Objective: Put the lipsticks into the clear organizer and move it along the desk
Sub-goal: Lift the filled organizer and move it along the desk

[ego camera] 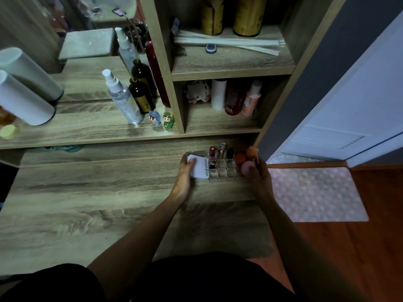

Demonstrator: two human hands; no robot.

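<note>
The clear organizer (222,174) rests on the wooden desk (98,203) near its right end. In its back slots stand a red lipstick (212,153), a clear-capped one (222,149) and a black one (230,154). A white "U2skin" box (199,167) fills its left part, and orange and pink sponges (246,161) fill its right part. My left hand (185,177) grips the organizer's left end. My right hand (258,177) grips its right end beside the pink sponge.
A shelf unit rises behind the desk with a spray bottle (122,99), brown bottles (140,94), two small figurines (162,120) and toiletry bottles (235,97). White cylinders (24,97) stand far left. The desk's right edge drops to a pink dotted mat (316,192).
</note>
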